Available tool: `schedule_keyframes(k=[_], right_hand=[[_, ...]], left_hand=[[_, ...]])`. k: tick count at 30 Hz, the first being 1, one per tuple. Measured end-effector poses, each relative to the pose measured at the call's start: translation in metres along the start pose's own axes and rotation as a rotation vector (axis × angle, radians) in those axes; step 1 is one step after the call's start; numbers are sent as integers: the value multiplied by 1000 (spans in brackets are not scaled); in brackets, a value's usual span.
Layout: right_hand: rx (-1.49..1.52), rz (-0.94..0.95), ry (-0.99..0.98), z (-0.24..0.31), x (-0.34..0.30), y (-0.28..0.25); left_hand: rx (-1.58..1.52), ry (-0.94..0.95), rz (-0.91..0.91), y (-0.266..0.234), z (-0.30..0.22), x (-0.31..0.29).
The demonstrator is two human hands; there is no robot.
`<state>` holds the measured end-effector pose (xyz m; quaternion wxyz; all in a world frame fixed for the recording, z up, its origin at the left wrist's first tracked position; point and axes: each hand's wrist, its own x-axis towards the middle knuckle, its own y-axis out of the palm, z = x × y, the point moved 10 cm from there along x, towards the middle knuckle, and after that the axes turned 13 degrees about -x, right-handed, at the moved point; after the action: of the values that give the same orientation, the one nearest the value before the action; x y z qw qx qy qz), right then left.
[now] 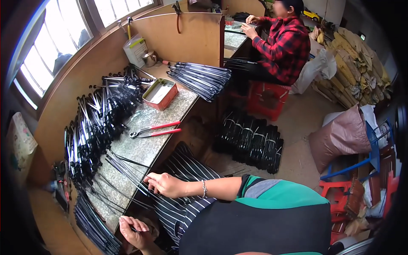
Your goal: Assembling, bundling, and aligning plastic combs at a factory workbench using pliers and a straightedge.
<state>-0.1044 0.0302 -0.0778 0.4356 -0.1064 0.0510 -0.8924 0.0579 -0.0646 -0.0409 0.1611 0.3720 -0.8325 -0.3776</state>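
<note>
My right hand [165,185], with a bracelet at the wrist, is closed with its fingers curled at the table's front edge. It sits over the ends of several thin dark rods [123,171]; whether it grips one is hidden. Lower down, my left hand [136,232] has its fingers curled round a small dark thing, probably a thin rod's end, too little of which shows to name. Beside it lies a bundle of thin black rods [95,225]. Red-handled pliers [156,129] lie on the speckled tabletop [131,148], apart from both hands.
Silver-and-black rods [93,114] are heaped along the table's back. Further off are a red open tin [160,94] and another rod bundle [202,78]. Tied black bundles [248,138] lie on the floor. A co-worker in a checked shirt [282,46] sits on a red stool [267,100].
</note>
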Motion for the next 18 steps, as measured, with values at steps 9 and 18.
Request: schedule_keyframes(k=[9, 18], right_hand=[[107, 92, -27, 39, 8, -5], [373, 268, 103, 88, 24, 21]], left_hand=[[323, 180, 282, 43, 35, -22], [802, 78, 591, 71, 92, -13]])
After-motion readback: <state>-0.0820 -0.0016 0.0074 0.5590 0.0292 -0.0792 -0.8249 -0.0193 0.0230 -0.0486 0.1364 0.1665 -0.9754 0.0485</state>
